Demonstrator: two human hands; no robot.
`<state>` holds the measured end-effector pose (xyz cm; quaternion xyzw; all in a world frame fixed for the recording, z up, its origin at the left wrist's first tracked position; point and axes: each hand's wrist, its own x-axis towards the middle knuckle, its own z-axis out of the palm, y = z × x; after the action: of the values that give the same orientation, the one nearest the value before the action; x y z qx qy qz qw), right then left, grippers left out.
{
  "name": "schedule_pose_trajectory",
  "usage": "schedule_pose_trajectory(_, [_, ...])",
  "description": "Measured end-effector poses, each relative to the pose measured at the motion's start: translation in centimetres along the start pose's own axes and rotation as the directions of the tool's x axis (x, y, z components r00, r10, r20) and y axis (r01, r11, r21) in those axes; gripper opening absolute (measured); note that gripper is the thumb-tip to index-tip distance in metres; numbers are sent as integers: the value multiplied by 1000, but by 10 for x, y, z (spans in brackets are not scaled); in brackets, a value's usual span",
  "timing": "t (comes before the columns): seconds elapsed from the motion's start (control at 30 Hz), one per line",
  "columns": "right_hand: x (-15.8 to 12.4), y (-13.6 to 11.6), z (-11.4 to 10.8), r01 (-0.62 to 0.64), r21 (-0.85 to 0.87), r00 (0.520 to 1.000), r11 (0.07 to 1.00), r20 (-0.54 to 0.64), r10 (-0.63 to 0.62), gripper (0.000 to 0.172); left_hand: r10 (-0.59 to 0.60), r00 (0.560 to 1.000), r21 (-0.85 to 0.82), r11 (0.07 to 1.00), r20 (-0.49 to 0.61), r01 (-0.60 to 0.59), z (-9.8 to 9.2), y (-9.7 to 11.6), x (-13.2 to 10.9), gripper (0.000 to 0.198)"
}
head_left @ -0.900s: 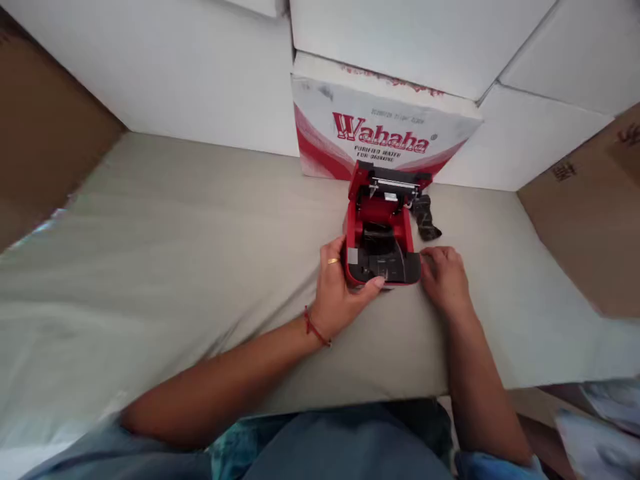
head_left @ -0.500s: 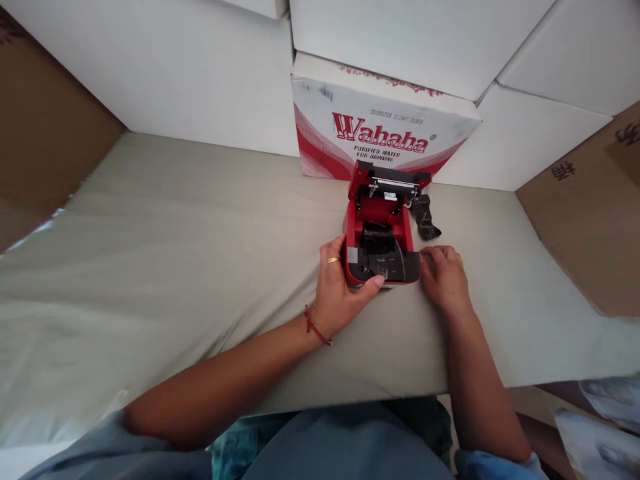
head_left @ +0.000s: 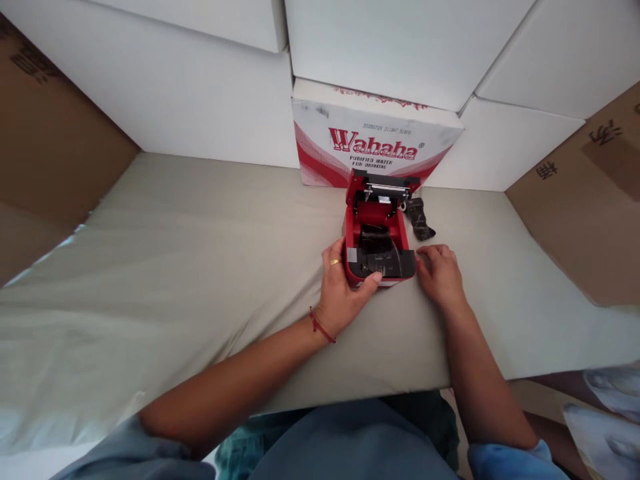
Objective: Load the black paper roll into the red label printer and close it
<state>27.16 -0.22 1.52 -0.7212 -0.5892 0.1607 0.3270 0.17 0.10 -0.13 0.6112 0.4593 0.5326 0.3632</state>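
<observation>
A red label printer [head_left: 405,230] with its lid raised stands on the cloth-covered table. Inside it lies a roll of black labels [head_left: 375,237], whose strip runs forward over the front lip. My left hand [head_left: 345,287] wraps the printer's front left corner, fingers along the side and thumb on the front edge, at the strip's end. At the front right corner, my right hand [head_left: 441,275] has its fingers curled and its fingertips against or very near the printer's side. Whatever may be between those fingers is hidden. A loose black label strip [head_left: 419,220] lies right of the printer.
Behind the printer stands a Wahaha water carton [head_left: 320,150], in front of stacked white boxes [head_left: 215,100]. Brown cardboard boxes flank the table, one at left [head_left: 55,167] and one at right [head_left: 575,227]. The table's near edge runs just before my body.
The view has shifted slightly. Both hands keep nearly the same places at the printer, and its lid stays raised.
</observation>
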Motion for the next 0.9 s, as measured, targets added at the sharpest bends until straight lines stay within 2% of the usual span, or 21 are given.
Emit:
schedule_pose_trajectory(0.13, [5, -9, 0, -88, 203, 996, 975, 53, 78, 47, -22, 1000, 8, 1000, 13, 22, -3, -1, 1, 93])
schedule_pose_trajectory(0.2, [13, -17, 1, -144, 342, 988, 929, 97, 117, 53, -22, 1000, 10, 1000, 20, 22, -4, 0, 2, 91])
schedule_pose_trajectory(0.27, [26, -26, 2, -224, 536, 974, 814, 160, 163, 55, -24, 999, 2, 1000, 28, 24, -5, 0, 4, 89])
schedule_pose_trajectory(0.37, [51, -43, 8, -326, 749, 945, 577, 261, 196, 57, -34, 999, -16, 999, 20, 34, -4, 1, 5, 87])
schedule_pose_trajectory(0.43, [65, -54, 16, -316, 802, 948, 507, 277, 153, 60, -41, 999, -21, 999, 9, 41, -4, 1, 5, 86])
schedule_pose_trajectory(0.53, [77, -66, 32, -208, 871, 973, 445, 231, 4, 63, -44, 999, -15, 999, 12, 44, -4, 1, 5, 87])
schedule_pose_trajectory(0.6, [79, -69, 42, -141, 893, 982, 427, 182, -58, 65, -46, 999, -9, 999, 15, 46, -5, 0, 5, 88])
schedule_pose_trajectory(0.67, [78, -69, 49, -106, 889, 986, 446, 152, -68, 72, -54, 998, -7, 999, 14, 54, -6, -1, 5, 89])
schedule_pose_trajectory(0.83, [77, -64, 53, -35, 800, 981, 600, 142, -133, 89, -45, 999, 14, 999, 9, 45, -9, -4, 4, 88])
schedule_pose_trajectory(0.9, [77, -64, 53, -25, 776, 976, 630, 155, -151, 92, -42, 999, 20, 999, 11, 42, -10, -4, 4, 88])
